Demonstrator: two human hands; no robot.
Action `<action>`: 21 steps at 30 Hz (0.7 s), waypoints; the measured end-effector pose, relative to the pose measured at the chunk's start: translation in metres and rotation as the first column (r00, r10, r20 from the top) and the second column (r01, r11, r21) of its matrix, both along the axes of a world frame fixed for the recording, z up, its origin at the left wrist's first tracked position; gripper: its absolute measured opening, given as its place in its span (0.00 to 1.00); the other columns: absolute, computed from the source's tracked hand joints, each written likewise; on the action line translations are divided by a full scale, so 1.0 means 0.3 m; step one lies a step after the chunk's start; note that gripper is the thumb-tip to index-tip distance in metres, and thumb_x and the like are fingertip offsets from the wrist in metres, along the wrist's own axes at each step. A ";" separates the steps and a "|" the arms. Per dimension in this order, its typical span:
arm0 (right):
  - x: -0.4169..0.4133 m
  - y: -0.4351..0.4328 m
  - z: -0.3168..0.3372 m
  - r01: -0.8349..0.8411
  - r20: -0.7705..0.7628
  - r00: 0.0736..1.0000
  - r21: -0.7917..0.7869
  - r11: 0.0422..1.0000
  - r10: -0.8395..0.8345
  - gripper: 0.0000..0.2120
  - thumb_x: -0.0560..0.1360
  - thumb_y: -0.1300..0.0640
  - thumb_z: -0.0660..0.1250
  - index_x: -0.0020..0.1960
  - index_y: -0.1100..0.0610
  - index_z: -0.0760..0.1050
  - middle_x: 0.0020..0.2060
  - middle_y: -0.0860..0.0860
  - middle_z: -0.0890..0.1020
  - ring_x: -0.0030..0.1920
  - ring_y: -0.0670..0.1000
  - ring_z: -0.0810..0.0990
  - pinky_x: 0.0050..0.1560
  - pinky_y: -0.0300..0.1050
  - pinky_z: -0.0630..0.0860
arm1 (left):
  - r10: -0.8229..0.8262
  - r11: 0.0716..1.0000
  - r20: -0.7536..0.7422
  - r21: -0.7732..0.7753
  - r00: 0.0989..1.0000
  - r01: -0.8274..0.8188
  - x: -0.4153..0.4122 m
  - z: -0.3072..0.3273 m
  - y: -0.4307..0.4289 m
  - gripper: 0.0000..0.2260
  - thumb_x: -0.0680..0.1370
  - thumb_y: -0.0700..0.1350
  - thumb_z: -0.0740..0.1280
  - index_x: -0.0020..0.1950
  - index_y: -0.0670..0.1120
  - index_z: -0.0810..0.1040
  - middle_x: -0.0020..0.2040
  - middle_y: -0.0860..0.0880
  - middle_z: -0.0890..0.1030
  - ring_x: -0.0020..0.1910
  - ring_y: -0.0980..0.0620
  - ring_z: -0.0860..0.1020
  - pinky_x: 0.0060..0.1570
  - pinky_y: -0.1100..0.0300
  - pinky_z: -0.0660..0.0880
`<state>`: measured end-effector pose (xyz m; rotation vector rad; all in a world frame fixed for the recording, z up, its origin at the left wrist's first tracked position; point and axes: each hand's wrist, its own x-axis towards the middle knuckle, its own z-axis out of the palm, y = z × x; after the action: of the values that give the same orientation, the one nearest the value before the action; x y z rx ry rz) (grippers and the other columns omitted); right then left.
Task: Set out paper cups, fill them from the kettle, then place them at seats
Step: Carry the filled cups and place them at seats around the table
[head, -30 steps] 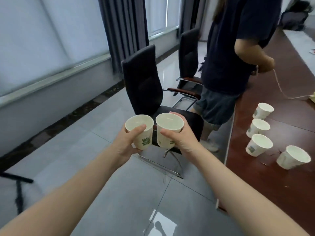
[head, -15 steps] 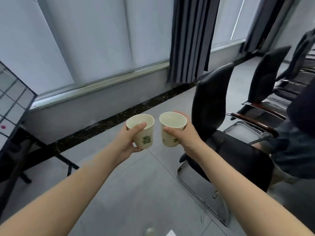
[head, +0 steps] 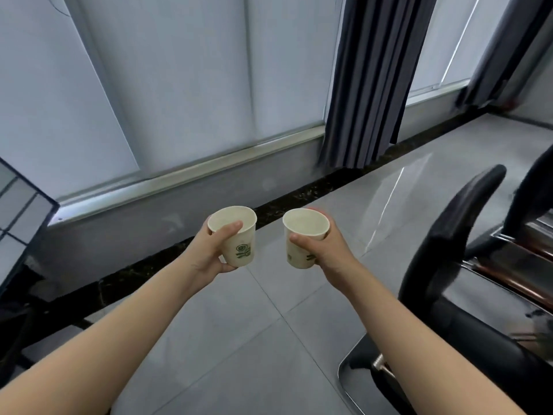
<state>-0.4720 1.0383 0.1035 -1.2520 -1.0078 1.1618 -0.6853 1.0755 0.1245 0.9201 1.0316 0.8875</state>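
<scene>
Head view, 2 bare forearms reaching forward from 6 o'clock; left hand [head: 209, 254] grips a paper cup, the left cup [head: 238, 244], thumb pressed across the near wall just under the rim, other fingers curled round the far side and base; right hand [head: 330, 254] grips the right cup [head: 302, 235] the same way, thumb on the near wall, fingers wrapped behind; both cups upright, held in the air near frame centre, left cup at 9 o'clock of the right cup, apart and not touching; green print on each cup wall; fill level cannot be told; grey tiled floor [head: 239, 339] below; black chair [head: 443, 250] at 3 to 4 o'clock; dark curtain [head: 371, 79] at 1 o'clock; pale window blind [head: 179, 85] from 10 to 12 o'clock.
</scene>
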 end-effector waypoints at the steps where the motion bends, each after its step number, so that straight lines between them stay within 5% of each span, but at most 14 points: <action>1: 0.007 0.056 -0.003 0.009 0.005 1.000 -0.004 1.000 -0.009 0.36 0.53 0.47 0.78 0.59 0.42 0.70 0.55 0.47 0.78 0.57 0.51 0.75 0.55 0.50 0.73 | -0.001 1.000 0.001 0.000 1.000 0.001 0.001 -0.003 0.065 0.31 0.56 0.55 0.75 0.57 0.57 0.73 0.59 0.48 0.77 0.58 0.46 0.75 0.41 0.47 0.78; 4: 0.040 0.239 -0.021 0.036 0.009 0.999 -0.009 0.999 -0.035 0.38 0.51 0.44 0.77 0.60 0.43 0.71 0.56 0.48 0.78 0.58 0.51 0.76 0.55 0.50 0.74 | -0.010 1.000 0.024 0.000 1.000 0.010 0.018 -0.022 0.277 0.24 0.62 0.52 0.73 0.57 0.57 0.72 0.59 0.48 0.77 0.59 0.45 0.75 0.46 0.44 0.78; 7: 0.083 0.431 -0.041 0.082 0.003 0.997 -0.012 0.997 -0.082 0.41 0.51 0.44 0.79 0.63 0.44 0.71 0.57 0.50 0.78 0.59 0.53 0.75 0.55 0.50 0.74 | -0.044 0.999 0.022 -0.002 0.999 0.044 0.046 -0.034 0.511 0.28 0.60 0.53 0.75 0.58 0.56 0.72 0.59 0.47 0.78 0.58 0.45 0.76 0.51 0.40 0.77; 12: 0.175 0.713 -0.027 0.186 -0.034 0.982 -0.025 0.982 -0.187 0.36 0.52 0.48 0.78 0.58 0.44 0.72 0.53 0.48 0.79 0.55 0.50 0.76 0.52 0.47 0.74 | -0.157 0.987 0.021 0.021 0.987 0.157 0.149 -0.005 0.898 0.22 0.64 0.50 0.71 0.57 0.56 0.72 0.56 0.48 0.78 0.56 0.45 0.77 0.46 0.44 0.78; 18: 0.368 0.996 -0.024 0.341 -0.021 0.940 -0.024 0.940 -0.342 0.41 0.52 0.45 0.78 0.63 0.49 0.72 0.55 0.51 0.80 0.58 0.54 0.78 0.52 0.50 0.76 | -0.321 0.947 0.002 0.032 0.947 0.321 0.391 0.035 1.290 0.36 0.56 0.54 0.76 0.63 0.54 0.71 0.58 0.48 0.78 0.57 0.45 0.77 0.45 0.43 0.78; 21: 0.513 1.111 -0.032 0.406 -0.006 0.914 -0.031 0.913 -0.406 0.42 0.53 0.45 0.79 0.64 0.51 0.71 0.58 0.54 0.79 0.60 0.57 0.77 0.58 0.57 0.75 | -0.382 0.923 0.001 0.038 0.924 0.382 0.570 0.028 1.439 0.24 0.63 0.51 0.73 0.58 0.56 0.73 0.56 0.49 0.79 0.56 0.46 0.77 0.48 0.41 0.78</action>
<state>-0.3182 1.3717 0.0938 -1.3957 -0.6771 0.8585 -0.5144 1.5073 0.1329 1.1033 0.7918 0.5825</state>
